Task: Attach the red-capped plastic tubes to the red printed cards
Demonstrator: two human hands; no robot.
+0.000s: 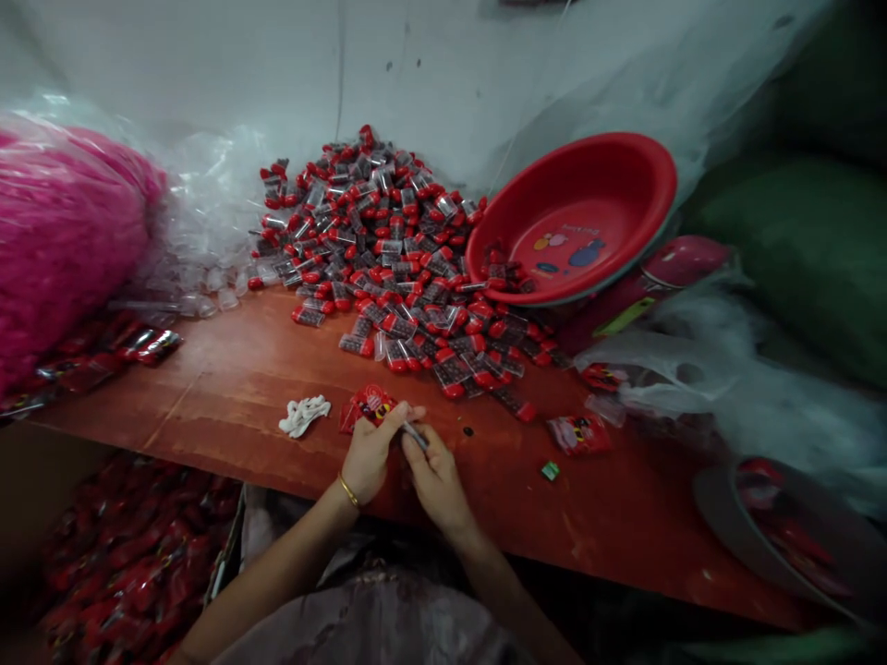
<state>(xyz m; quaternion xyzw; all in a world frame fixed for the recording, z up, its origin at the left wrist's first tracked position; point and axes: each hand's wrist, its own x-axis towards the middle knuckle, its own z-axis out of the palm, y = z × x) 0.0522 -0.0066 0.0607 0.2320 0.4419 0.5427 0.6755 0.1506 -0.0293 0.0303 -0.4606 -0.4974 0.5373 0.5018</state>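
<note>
My left hand, with a gold bangle at its wrist, is closed, thumb and fingertips pinched together. Just beyond it is a red printed packet; whether the fingers touch it I cannot tell. Close beside, my right hand is closed around a small, slim greyish piece, which points toward the left fingertips. What lies between the left fingertips is too small and covered to name. Left of the packet sits a crumpled white bundle on the reddish-brown table.
A big heap of clear, red-capped tubes meets a tilted red basin. Pink pieces fill a clear bag at left. Another red packet, a green scrap and a grey bowl are at right. Red packets fill a container below left.
</note>
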